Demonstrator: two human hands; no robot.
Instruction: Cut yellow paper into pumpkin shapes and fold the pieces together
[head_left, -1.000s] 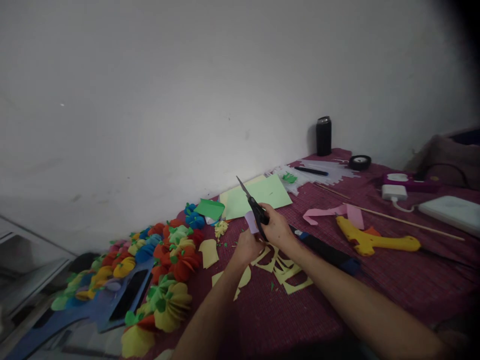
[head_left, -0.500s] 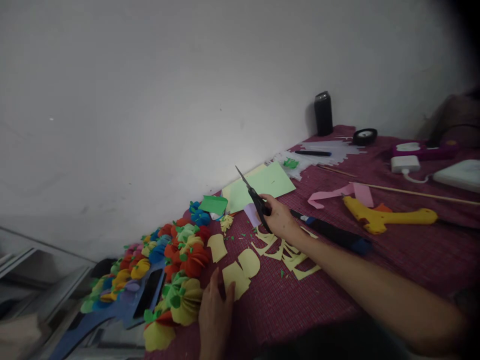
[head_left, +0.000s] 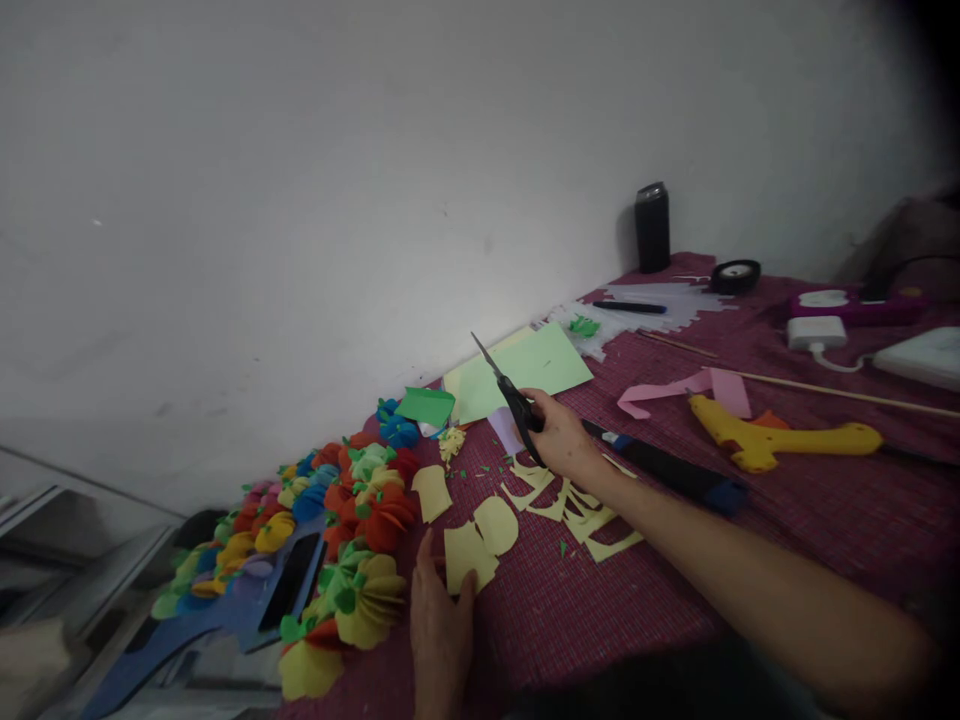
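Observation:
Black-handled scissors (head_left: pixel 513 398) are in my right hand (head_left: pixel 562 437), their blades pointing up and away over the table. My left hand (head_left: pixel 441 620) rests near the front edge, thumb and fingers apart, beside a pale yellow paper piece (head_left: pixel 468 558); whether the thumb touches it I cannot tell. A rounded yellow paper piece (head_left: pixel 496 526) overlaps that one, and another yellow piece (head_left: pixel 432 493) lies a little farther off. Below my right hand are curved yellow paper scraps (head_left: pixel 585 512). Colourful paper pumpkins (head_left: pixel 385 515) crowd the table left of my left hand.
Light green paper sheets (head_left: pixel 536 368) lie by the wall. To the right are a utility knife (head_left: pixel 667 467), a yellow glue gun (head_left: pixel 787 440), a pink paper strip (head_left: pixel 675 388) and a long wooden stick (head_left: pixel 847 392). A black can (head_left: pixel 652 228) stands at the back, near clear glue sticks (head_left: pixel 694 300).
My left hand has shifted slightly right along the yellow paper. My right hand keeps hold of the scissors in nearly the same place. The view has turned a little.

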